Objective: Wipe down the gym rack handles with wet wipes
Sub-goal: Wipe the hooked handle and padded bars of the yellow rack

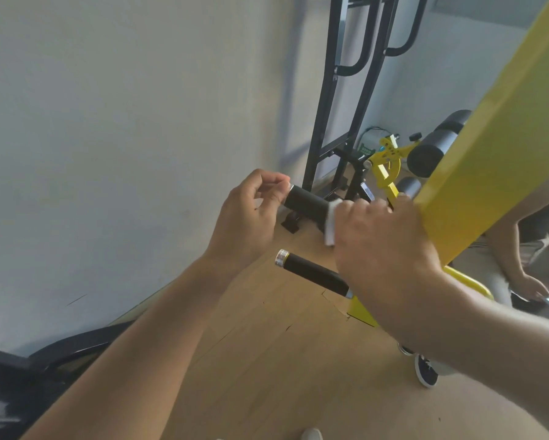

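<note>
Where the thick yellow beam (489,147) of the gym rack slants across the head view, two round black handles jut out from it toward the left, one above the other. The upper handle (305,203) has a matte, rubbery-looking grip; the left hand (247,214) steadies its free end, fingers (274,182) curled and pinching the tip. The right hand (381,236) is wrapped around the same grip nearer the beam, fingers pressed together over a crumpled white wet wipe (330,223), whose soft edge hangs out just beside the knuckles. The lower handle (313,273) is bare, a textured black cylinder capped with a shiny metal ring. Below lies a pale wood-grain floor (267,360); behind stand a black tubular frame (346,90) and padded black rollers (435,147).
</note>
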A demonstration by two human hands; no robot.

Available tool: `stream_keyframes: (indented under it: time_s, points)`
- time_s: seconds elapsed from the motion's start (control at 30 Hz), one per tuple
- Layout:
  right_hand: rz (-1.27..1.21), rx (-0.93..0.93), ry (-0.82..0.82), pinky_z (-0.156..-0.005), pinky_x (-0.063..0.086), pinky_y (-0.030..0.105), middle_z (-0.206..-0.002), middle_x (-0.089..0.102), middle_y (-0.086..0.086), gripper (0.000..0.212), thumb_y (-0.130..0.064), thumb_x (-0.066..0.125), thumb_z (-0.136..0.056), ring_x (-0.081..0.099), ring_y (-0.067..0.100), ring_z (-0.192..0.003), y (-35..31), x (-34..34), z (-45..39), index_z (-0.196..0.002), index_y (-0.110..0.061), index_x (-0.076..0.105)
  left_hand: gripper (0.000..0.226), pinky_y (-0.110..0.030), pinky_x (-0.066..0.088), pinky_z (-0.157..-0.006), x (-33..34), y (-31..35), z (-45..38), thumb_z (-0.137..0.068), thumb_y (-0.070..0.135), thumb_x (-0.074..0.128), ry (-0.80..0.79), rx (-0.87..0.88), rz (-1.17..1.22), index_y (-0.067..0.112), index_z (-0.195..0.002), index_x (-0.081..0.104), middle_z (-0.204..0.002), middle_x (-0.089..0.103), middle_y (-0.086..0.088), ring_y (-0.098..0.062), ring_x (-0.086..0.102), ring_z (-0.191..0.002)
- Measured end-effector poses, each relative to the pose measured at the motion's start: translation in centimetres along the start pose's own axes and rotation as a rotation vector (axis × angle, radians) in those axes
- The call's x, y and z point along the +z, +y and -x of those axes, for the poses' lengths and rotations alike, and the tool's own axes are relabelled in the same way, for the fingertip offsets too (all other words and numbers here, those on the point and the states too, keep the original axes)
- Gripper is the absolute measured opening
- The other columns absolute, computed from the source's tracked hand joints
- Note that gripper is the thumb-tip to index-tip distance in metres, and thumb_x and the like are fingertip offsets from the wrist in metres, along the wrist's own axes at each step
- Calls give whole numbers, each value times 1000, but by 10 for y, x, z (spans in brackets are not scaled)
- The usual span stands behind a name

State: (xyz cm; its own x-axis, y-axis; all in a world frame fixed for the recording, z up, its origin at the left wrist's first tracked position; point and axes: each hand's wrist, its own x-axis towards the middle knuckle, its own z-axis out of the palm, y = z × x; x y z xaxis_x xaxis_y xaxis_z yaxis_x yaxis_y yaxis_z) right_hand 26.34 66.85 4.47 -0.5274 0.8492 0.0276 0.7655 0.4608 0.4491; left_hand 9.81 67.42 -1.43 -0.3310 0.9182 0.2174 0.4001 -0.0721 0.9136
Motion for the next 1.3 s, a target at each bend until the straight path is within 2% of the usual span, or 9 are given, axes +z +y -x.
stream_keyframes:
  time_s: [0.13, 0.27, 0.37, 0.5, 0.63, 0.87, 1.0, 1.17, 1.3]
  points:
    - [223, -20, -112, -115, 19, 58, -108, 56, 16, 35, -20, 31, -100, 55, 35, -105, 1, 2, 7, -125, 4, 37, 11, 3, 40, -71, 3, 3, 0, -100, 35, 58, 1, -4, 4, 29, -99, 67, -87, 68, 20, 18, 58, -80]
    - [14, 42, 129, -113, 33, 52, -90, 65, 13, 31, -16, 36, -94, 63, 32, -90, -24, 11, -32, -109, 0, 58, 18, -2, 41, -71, 5, 6, -2, -97, 38, 62, -26, -30, 69, 23, -99, 71, -94, 74, 14, 9, 65, -85]
    - [-29, 50, 193, -113, 33, 53, -88, 66, 10, 29, -19, 40, -94, 65, 31, -86, -26, 19, -40, -111, -2, 56, 20, -7, 45, -75, 6, 5, -5, -97, 41, 61, -35, -35, 63, 25, -101, 71, -98, 75, 15, 2, 67, -94]
    - [225, 3, 0, -115, 12, 65, -106, 59, 13, 44, -21, 31, -100, 60, 32, -99, 0, 16, -5, -135, 5, 32, 15, 2, 40, -73, 10, 4, -7, -100, 35, 58, -23, -16, 10, 24, -100, 68, -91, 70, 19, 17, 60, -84]
    - [391, -71, -70, -115, 8, 67, -102, 56, 14, 43, -18, 31, -100, 58, 33, -96, 18, 17, 18, -133, 9, 29, 13, 5, 39, -71, 14, 5, -7, -101, 36, 56, -33, 12, -12, 27, -100, 65, -89, 67, 21, 24, 57, -81]
    - [-45, 17, 224, -117, 24, 55, -89, 64, 10, 28, -21, 34, -100, 64, 32, -90, -17, 26, -39, -109, -3, 54, 19, 0, 42, -69, 9, 8, -8, -98, 38, 61, -27, -18, 9, 22, -103, 71, -96, 74, 13, 8, 63, -85]
    - [-101, 18, 329, -114, 29, 56, -88, 65, 10, 36, -19, 28, -95, 65, 32, -87, -31, 30, -56, -110, -2, 57, 15, -16, 47, -75, 3, 4, -11, -97, 40, 63, -1, -64, 51, 28, -99, 73, -96, 75, 13, -3, 68, -92]
    - [248, 36, 93, -117, 7, 65, -102, 63, 11, 43, -21, 37, -98, 63, 36, -100, -11, 25, -21, -133, 3, 39, 16, -1, 42, -75, 6, 0, -8, -102, 32, 57, 25, 43, -3, 22, -105, 69, -88, 69, 20, 19, 58, -83]
    - [472, -36, -1, -115, -6, 66, -98, 64, 15, 51, -12, 30, -97, 61, 39, -105, 6, 17, 18, -139, 17, 27, 16, -8, 46, -81, 13, -4, -8, -102, 35, 56, 26, 32, 5, 28, -108, 68, -88, 68, 22, 17, 59, -88]
